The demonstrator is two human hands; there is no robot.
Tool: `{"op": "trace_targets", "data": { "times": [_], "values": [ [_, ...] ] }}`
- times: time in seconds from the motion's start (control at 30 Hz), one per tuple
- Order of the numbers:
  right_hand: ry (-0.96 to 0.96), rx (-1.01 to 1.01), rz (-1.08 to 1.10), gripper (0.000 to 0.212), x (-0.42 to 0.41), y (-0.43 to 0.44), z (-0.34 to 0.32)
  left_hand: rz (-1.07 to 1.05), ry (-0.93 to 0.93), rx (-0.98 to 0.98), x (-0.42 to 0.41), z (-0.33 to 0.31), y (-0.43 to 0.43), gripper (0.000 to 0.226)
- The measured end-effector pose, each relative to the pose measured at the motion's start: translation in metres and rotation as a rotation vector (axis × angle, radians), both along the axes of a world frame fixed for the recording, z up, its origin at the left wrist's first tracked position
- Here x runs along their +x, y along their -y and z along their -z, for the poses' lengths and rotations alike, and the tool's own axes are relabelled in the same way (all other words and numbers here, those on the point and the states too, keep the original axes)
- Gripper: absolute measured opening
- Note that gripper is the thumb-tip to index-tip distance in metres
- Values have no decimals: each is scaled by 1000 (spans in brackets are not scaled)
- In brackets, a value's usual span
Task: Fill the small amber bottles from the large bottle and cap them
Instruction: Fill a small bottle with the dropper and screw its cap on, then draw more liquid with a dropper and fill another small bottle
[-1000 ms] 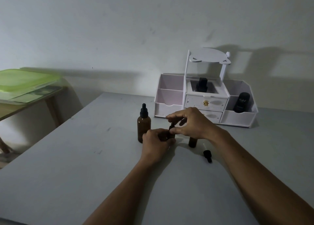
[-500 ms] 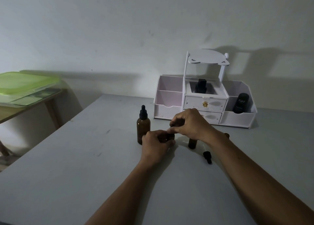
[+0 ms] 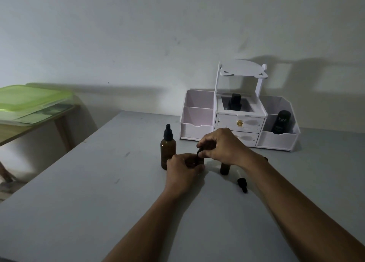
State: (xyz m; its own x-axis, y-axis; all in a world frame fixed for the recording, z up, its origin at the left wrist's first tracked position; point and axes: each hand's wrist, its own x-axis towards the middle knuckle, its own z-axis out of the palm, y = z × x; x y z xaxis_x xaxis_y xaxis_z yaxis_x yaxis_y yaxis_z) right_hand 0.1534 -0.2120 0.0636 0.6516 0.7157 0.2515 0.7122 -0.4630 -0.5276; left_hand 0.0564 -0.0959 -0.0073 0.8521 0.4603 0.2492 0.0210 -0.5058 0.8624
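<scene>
The large amber bottle with a black dropper cap stands upright on the grey table. Right of it, my left hand is wrapped around a small amber bottle, mostly hidden by my fingers. My right hand pinches that bottle's black dropper cap from above. A second small amber bottle stands uncapped just behind my right wrist. A loose black dropper cap lies on the table to its right.
A white desk organiser with drawers sits at the back against the wall, holding two dark bottles. A wooden side table with a green lidded box stands at the left. A small dark object peeks out behind my right forearm.
My right hand's fingers have shifted around the cap on the small bottle, as if turning it. My left hand and the other bottles stay where they were.
</scene>
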Motion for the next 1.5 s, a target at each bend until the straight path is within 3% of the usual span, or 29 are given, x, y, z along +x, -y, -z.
{"op": "trace_targets", "data": {
  "times": [0.1,0.2,0.47,0.6,0.8,1.07,1.5],
  "values": [
    [21,-12,-20,42,1,1,-1,-1,-4,17,-7,-1,-2,45],
    [32,99,-7,44,0,5,-8,14,-25,24,-23,3,-11,57],
    [42,474,5,23,-21,-29,-37,-143,49,41,-67,-13,-81,25],
    [-78,472,19,30,-26,-63,-38,-179,87,-1,-55,-18,-104,43],
    [-119,378,69,37,-30,-90,-19,61,37,-79,-36,-7,-110,74],
    [-164,402,105,29,-27,-87,-12,93,67,-97,-36,-5,-103,45],
    [-108,456,123,12,-28,-97,-9,88,69,-138,-36,-4,-101,46]
  ]
}}
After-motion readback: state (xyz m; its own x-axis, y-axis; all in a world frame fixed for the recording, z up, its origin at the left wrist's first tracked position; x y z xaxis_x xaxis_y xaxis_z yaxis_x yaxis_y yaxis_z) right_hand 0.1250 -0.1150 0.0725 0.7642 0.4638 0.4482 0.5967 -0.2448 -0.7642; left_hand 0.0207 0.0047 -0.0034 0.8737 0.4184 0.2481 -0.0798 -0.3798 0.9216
